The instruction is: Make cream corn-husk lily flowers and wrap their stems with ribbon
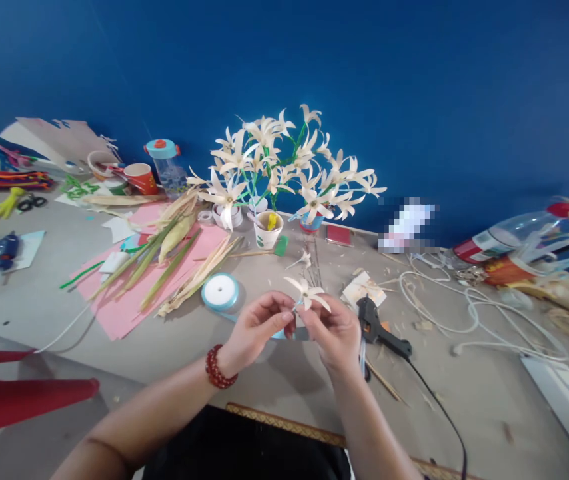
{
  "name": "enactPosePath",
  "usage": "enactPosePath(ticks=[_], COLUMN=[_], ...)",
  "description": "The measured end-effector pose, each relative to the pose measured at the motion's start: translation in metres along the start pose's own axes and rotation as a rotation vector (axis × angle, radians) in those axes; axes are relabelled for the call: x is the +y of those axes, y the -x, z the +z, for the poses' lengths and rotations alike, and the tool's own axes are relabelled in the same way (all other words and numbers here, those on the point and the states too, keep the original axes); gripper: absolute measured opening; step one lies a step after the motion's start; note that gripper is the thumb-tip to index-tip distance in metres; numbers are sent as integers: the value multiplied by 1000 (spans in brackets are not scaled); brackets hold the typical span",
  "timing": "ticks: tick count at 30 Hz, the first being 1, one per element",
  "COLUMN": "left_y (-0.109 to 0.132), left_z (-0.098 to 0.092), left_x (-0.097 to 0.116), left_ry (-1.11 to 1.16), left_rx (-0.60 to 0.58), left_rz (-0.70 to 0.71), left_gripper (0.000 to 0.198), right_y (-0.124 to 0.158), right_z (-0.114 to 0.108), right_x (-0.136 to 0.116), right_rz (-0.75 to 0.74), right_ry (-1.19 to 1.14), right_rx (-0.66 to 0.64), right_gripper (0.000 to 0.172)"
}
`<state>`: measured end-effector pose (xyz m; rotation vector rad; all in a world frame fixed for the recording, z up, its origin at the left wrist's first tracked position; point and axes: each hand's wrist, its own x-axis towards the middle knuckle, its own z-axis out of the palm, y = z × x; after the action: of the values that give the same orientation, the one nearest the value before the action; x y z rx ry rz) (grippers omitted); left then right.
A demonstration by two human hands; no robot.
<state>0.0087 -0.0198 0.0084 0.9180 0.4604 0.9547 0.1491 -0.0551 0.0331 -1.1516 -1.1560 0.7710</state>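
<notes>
Flower [306,292] near cups [311,223] of blossoms [264,133]

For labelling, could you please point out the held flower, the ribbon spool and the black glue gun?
Held flower [307,292]: head view, on its centre.
Ribbon spool [217,293]: head view, on its white face.
Black glue gun [381,331]: head view, on its body.

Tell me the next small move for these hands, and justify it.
Probably wind the light-blue strip around the base of the white flower: the left hand and right hand are holding it there, the strip shows beside their fingers, a blue-edged roll lies close by, and some arranged flowers have pale-blue stems.
</notes>
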Motion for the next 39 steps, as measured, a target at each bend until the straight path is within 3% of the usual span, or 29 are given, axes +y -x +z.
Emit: enactPosePath(ticks=[3,6,23,27,29,35,39], left_y=[1,3,2,1,1,2,2], left_z=[3,4,-2,-1,0,4,7], left_x=[2,4,0,-1,-1,4,6], left_ry=[-154,-226,108,167,143,-112,-152], left_rx=[78,84,-117,-172,-153,48,34], left_rz=[89,116,-53,-98,-102,28,34], left_gripper=[18,16,14,18,18,20,24], right_y=[0,0,0,2,2,1,1], right_z=[0,1,-3,-4,-5,-3,-3], right_x=[1,0,0,-1,-3,-9,-6], right_rz=[-17,-13,103,99,70,-5,7], right_ry=[85,106,-32,-30,12,163,184], right_rx=[37,18,-126,-102,-83,0,12], right_gripper=[10,11,14,13,13,18,17])
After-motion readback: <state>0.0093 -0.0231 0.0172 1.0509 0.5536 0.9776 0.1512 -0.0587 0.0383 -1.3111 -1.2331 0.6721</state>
